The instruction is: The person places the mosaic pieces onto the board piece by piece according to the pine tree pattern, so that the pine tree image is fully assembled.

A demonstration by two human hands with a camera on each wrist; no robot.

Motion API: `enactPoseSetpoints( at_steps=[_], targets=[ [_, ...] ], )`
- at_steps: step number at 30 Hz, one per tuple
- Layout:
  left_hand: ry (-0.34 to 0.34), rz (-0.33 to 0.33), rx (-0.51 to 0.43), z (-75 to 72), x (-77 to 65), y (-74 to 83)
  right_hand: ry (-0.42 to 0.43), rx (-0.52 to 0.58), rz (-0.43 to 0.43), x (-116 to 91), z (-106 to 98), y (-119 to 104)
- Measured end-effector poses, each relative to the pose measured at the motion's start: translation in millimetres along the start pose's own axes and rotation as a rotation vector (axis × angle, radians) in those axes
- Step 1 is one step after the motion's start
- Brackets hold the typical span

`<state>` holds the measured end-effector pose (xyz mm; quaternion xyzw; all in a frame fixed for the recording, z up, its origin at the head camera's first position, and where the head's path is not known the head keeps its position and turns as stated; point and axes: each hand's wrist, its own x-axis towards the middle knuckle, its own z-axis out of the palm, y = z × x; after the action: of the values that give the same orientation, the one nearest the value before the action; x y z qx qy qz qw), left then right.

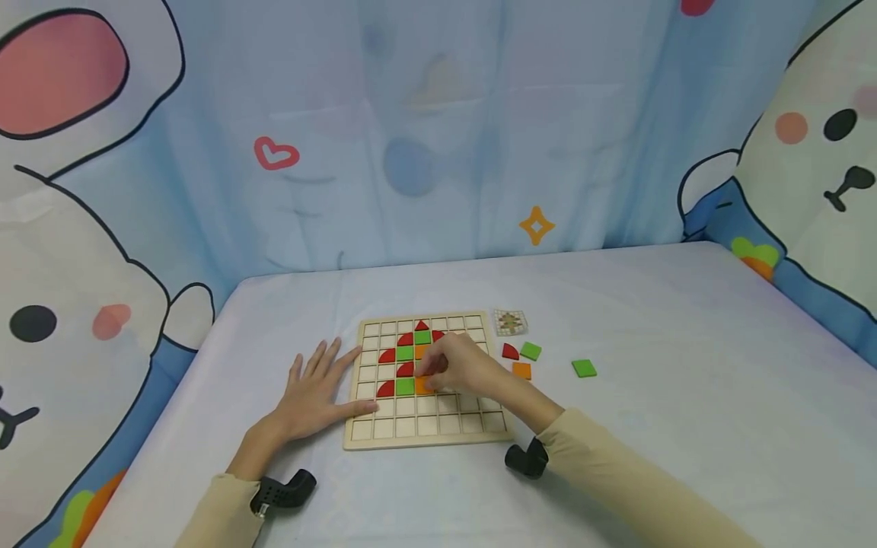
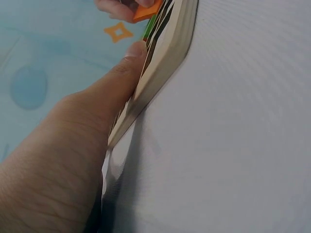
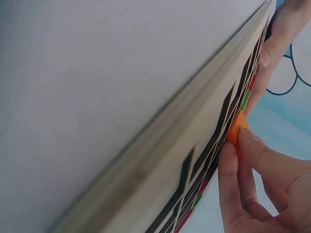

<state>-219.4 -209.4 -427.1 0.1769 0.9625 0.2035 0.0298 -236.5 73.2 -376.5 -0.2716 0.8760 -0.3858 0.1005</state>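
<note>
A wooden grid board (image 1: 425,428) lies on the white cloth, with red, green and orange tiles in several of its cells. My right hand (image 1: 455,365) pinches an orange square tile (image 3: 239,127) between thumb and fingers, low over the board beside a green tile (image 1: 406,387). In the right wrist view the tile stands tilted at the board's surface. With fingers spread, my left hand (image 1: 311,399) rests along the board's left side. Its thumb (image 2: 127,68) lies on the board's edge. Some cells are hidden under the right hand.
Right of the board lie a loose red quarter-round tile (image 1: 510,351), two green tiles, one of them farther right (image 1: 585,368), and an orange tile (image 1: 521,371). A small patterned card (image 1: 510,323) sits by the upper right corner. A printed curtain (image 1: 438,137) hangs behind the table.
</note>
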Motion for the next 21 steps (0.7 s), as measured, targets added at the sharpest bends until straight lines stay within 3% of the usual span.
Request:
enactPoseSetpoints(
  at_steps=[12,21],
  targets=[
    [0.011,0.015,-0.012,-1.5,-2.8,2.3,0.055,-0.092,0.052,0.3,8.4,-9.9],
    [0.016,0.014,-0.010,0.6,-1.6,0.9,0.051,-0.161,0.058,-0.3,11.2,-15.3]
  ],
)
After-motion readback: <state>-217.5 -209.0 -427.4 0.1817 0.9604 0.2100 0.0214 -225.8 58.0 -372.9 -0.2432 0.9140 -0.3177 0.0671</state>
